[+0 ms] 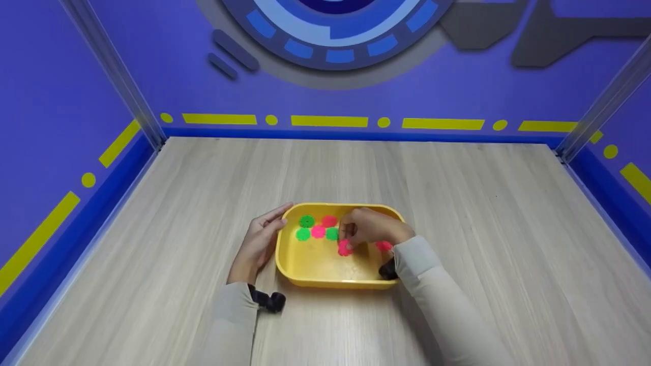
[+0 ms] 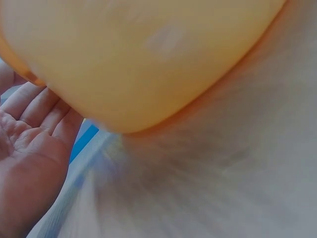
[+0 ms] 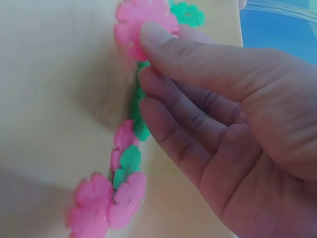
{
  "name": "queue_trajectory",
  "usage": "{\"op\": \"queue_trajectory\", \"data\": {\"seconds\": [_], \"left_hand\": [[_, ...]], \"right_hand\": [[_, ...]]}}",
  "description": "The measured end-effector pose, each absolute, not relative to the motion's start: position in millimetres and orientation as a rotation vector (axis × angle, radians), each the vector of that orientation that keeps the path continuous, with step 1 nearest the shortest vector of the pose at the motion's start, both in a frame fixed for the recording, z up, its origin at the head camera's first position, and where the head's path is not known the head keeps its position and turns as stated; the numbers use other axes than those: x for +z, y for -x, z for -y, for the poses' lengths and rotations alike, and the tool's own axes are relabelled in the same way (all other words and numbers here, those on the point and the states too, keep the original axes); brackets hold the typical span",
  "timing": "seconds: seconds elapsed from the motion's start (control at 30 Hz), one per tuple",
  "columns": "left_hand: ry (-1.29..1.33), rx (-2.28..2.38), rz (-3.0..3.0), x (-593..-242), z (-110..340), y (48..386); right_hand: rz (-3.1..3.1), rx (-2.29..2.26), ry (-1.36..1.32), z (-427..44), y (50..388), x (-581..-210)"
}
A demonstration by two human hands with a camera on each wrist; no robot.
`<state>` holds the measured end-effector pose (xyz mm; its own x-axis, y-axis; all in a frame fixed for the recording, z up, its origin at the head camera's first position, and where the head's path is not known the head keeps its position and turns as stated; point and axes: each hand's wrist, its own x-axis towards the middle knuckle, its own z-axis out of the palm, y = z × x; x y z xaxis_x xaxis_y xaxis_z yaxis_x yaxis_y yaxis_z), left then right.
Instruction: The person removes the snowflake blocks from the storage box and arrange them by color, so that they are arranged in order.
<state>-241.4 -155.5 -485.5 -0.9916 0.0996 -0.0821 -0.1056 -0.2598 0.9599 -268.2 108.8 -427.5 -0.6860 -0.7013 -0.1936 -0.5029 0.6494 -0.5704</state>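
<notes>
A yellow plastic tray (image 1: 325, 282) stands on the table, tilt hard to judge. At its left side my left hand (image 1: 258, 241) holds the wall, thumb at the rim and fingers along the outside. Inside the tray, my right hand (image 1: 374, 226) pinches a pink flower-shaped plastic piece (image 3: 130, 29) between thumb and fingers. Below that hand in the right wrist view lie more pink pieces (image 3: 91, 203) and green pieces (image 3: 130, 161), some overlapping. Left of the right hand, a green disc (image 1: 306, 221) and several other pieces are grouped toward the tray's back.
The light wood table (image 1: 213, 203) extends around the tray on all sides. Blue-purple panels (image 1: 325, 101) with yellow stripes wall it in at the back and both sides. A black camera mount (image 1: 272, 302) sits on the left wrist, just off the tray's front left corner.
</notes>
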Motion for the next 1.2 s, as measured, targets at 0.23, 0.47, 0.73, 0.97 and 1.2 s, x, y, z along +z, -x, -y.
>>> {"op": "queue_trajectory", "data": {"seconds": [0.23, 0.47, 0.73, 0.97, 1.2], "left_hand": [[-0.021, 2.372, -1.865, -484.4, 153.6, 241.4], [-0.035, 2.357, -1.91, -485.1, 153.9, 242.1], [-0.035, 2.384, -1.881, -483.7, 156.7, 239.2], [-0.011, 2.397, -1.854, -485.3, 157.8, 240.1], [0.012, 2.407, -1.836, -485.2, 156.3, 240.0]], "right_hand": [[-2.446, -0.716, 0.997, -113.6, 269.3, -425.6], [-2.467, -0.724, 0.998, -118.6, 270.0, -422.7], [-2.456, -0.799, 0.9, -120.8, 268.9, -411.7], [-2.452, -0.861, 0.902, -125.3, 267.4, -400.3], [-2.481, -0.879, 0.911, -134.5, 268.7, -388.7]]}}
